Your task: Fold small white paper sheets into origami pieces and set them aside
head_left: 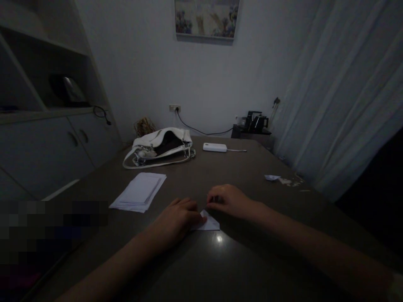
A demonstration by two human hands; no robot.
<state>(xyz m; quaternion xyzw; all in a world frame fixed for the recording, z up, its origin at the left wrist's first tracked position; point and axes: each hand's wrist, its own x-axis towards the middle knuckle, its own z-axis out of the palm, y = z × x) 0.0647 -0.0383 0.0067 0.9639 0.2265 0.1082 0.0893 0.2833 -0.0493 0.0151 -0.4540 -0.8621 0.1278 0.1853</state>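
Note:
A small white folded paper [210,223] lies on the dark table, its visible part shaped like a triangle with a point toward the far side. My left hand [179,220] holds it down from the left, the thumb pressed on its face and the other fingers bent over its left part, which is hidden. Just beyond the paper's upper corner, my right hand [229,201] is raised slightly, its fingers curled in toward the thumb. Nothing shows clearly between them.
A stack of white paper [138,193] lies at left, behind it a white handbag [160,144]. A white power bank [215,147] with a short cable lies farther back. At right are a folded paper piece [272,178] and white scraps [288,182] near the table edge.

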